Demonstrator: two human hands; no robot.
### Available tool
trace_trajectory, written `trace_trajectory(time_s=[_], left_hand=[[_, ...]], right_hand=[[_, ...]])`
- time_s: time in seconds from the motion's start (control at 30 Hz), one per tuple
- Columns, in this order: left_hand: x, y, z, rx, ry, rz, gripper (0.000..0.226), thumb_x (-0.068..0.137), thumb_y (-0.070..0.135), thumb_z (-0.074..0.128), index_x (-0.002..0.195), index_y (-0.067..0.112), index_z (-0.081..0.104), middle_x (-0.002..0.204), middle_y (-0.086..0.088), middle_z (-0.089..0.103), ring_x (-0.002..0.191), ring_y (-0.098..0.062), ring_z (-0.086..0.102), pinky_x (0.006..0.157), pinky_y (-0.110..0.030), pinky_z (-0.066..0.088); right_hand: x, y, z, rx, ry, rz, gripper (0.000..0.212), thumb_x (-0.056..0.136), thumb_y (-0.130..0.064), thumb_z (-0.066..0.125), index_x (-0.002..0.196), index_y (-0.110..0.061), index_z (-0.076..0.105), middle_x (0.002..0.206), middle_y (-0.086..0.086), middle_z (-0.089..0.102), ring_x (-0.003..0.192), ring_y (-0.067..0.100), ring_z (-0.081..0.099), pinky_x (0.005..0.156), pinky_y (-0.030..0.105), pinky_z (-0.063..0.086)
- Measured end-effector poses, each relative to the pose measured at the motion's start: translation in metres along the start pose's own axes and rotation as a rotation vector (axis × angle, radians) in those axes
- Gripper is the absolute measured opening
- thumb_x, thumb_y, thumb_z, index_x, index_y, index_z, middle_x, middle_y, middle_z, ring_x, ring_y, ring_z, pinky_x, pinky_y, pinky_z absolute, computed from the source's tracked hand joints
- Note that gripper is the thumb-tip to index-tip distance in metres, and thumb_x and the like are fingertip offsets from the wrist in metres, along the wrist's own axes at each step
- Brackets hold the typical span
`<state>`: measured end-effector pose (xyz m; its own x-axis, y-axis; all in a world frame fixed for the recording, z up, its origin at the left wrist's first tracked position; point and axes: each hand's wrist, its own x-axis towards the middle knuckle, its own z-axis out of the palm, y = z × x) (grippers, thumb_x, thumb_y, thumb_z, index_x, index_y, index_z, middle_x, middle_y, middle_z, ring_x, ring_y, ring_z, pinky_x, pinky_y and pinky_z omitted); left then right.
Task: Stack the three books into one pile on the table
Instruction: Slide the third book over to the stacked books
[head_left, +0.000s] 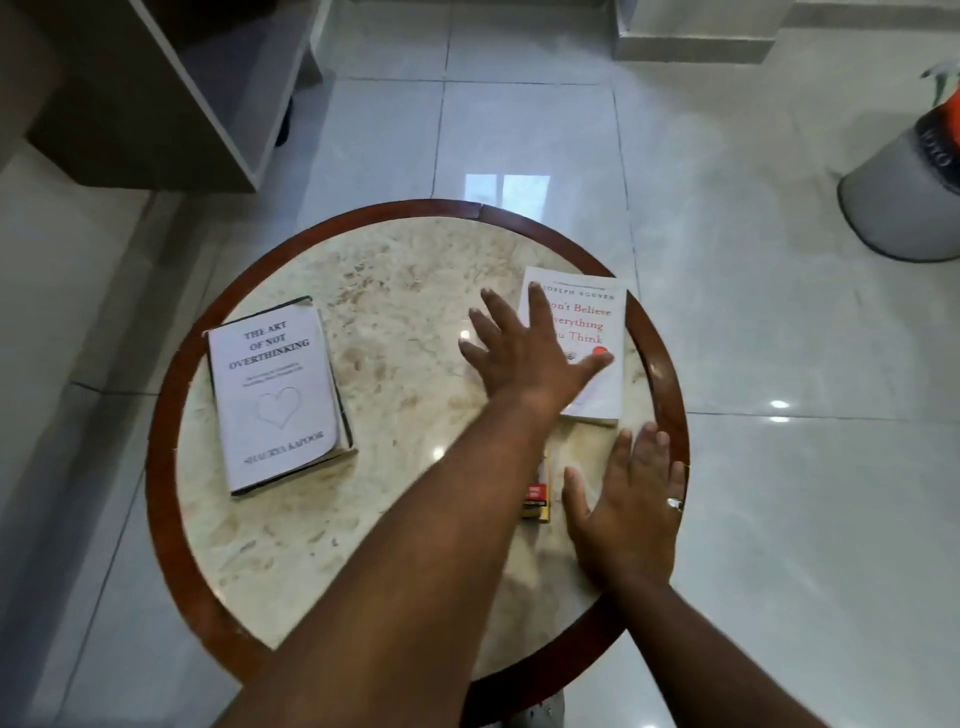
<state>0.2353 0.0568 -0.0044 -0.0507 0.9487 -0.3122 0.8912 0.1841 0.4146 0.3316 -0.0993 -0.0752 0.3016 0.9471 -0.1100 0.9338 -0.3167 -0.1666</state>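
A white book titled "The Art of Not Overthinking" (280, 400) lies flat on the left of the round table (415, 270). On the right lies a white book with red lettering (597, 332). My left hand (524, 353) reaches across, fingers spread, and rests on that book's left part without gripping it. My right hand (628, 504), wearing a ring, lies flat and open near the table's right rim, just below that book. Between my arms shows a red and yellow edge (535, 501), which seems to be a third book; most of it is hidden under my forearm and right hand.
The table has a marble top and a dark wooden rim (161, 415). Glossy white floor tiles surround it. A grey cabinet (156, 104) stands at the far left. A grey bin with an orange object (909, 197) stands at the far right.
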Motion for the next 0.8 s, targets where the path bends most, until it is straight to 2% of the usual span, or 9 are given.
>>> trace_trajectory(time_s=[0.1,0.17,0.23,0.3,0.4,0.53,0.67,0.8], left_hand=[[0.006,0.025,0.022,0.027,-0.050,-0.105,0.145,0.053,0.092,0.058,0.153,0.023,-0.022,0.158,-0.033,-0.025,0.146,-0.054,-0.019,0.113,-0.072,-0.004],[0.011,0.026,0.029,0.047,-0.082,-0.171,0.152,0.048,0.091,0.063,0.151,0.024,-0.028,0.157,-0.036,-0.022,0.146,-0.054,-0.019,0.113,-0.072,-0.004],[0.015,0.025,0.032,0.083,-0.115,-0.190,0.151,0.050,0.088,0.067,0.151,0.025,-0.026,0.159,-0.037,-0.014,0.147,-0.055,-0.011,0.113,-0.072,0.005],[0.016,0.027,0.033,0.141,-0.100,-0.165,0.145,0.053,0.084,0.069,0.153,0.025,-0.017,0.158,-0.035,0.003,0.145,-0.055,0.007,0.110,-0.068,0.022],[0.021,0.031,0.028,0.177,-0.059,-0.185,0.142,0.049,0.080,0.074,0.153,0.025,-0.006,0.145,-0.028,0.023,0.129,-0.044,0.030,0.099,-0.057,0.038],[0.024,0.028,0.024,0.151,-0.038,-0.186,0.142,0.046,0.074,0.079,0.148,0.029,-0.009,0.139,-0.025,0.018,0.116,-0.041,0.035,0.092,-0.051,0.040],[0.023,0.009,0.007,0.137,0.005,-0.155,0.145,0.050,0.079,0.074,0.151,0.031,-0.018,0.142,-0.025,0.017,0.117,-0.041,0.036,0.091,-0.049,0.040],[0.024,-0.038,-0.047,-0.022,0.050,-0.252,0.154,0.041,0.088,0.070,0.150,0.035,-0.025,0.146,-0.027,0.016,0.119,-0.045,0.037,0.094,-0.051,0.040]], right_hand=[[0.002,0.000,0.000,0.001,-0.012,-0.005,0.089,0.093,-0.066,0.017,0.159,-0.006,0.026,0.171,0.018,0.014,0.160,0.032,0.012,0.129,0.048,0.002],[0.002,0.001,0.000,0.001,-0.005,-0.012,0.089,0.093,-0.066,0.018,0.158,-0.005,0.029,0.170,0.020,0.018,0.159,0.034,0.015,0.127,0.046,-0.001],[0.002,-0.001,-0.001,-0.009,-0.003,-0.013,0.089,0.094,-0.067,0.020,0.157,-0.005,0.032,0.169,0.020,0.020,0.158,0.035,0.017,0.125,0.043,-0.004],[0.002,-0.002,-0.001,-0.016,-0.006,-0.012,0.089,0.094,-0.069,0.021,0.157,-0.006,0.031,0.169,0.020,0.019,0.158,0.035,0.016,0.125,0.042,-0.007],[0.002,-0.003,-0.003,-0.022,-0.009,-0.019,0.090,0.094,-0.071,0.022,0.157,-0.007,0.029,0.170,0.018,0.018,0.159,0.035,0.013,0.124,0.040,-0.010],[0.002,-0.003,-0.002,-0.025,0.002,-0.011,0.090,0.094,-0.070,0.024,0.157,-0.007,0.030,0.170,0.018,0.017,0.158,0.033,0.009,0.124,0.037,-0.015],[0.001,-0.002,0.000,-0.011,0.002,-0.012,0.088,0.093,-0.066,0.024,0.159,-0.007,0.024,0.171,0.018,0.013,0.159,0.033,0.010,0.126,0.043,-0.005],[-0.001,-0.001,0.002,0.023,0.003,-0.018,0.088,0.093,-0.064,0.026,0.160,-0.006,0.019,0.172,0.018,0.010,0.160,0.032,0.009,0.128,0.047,0.000]])
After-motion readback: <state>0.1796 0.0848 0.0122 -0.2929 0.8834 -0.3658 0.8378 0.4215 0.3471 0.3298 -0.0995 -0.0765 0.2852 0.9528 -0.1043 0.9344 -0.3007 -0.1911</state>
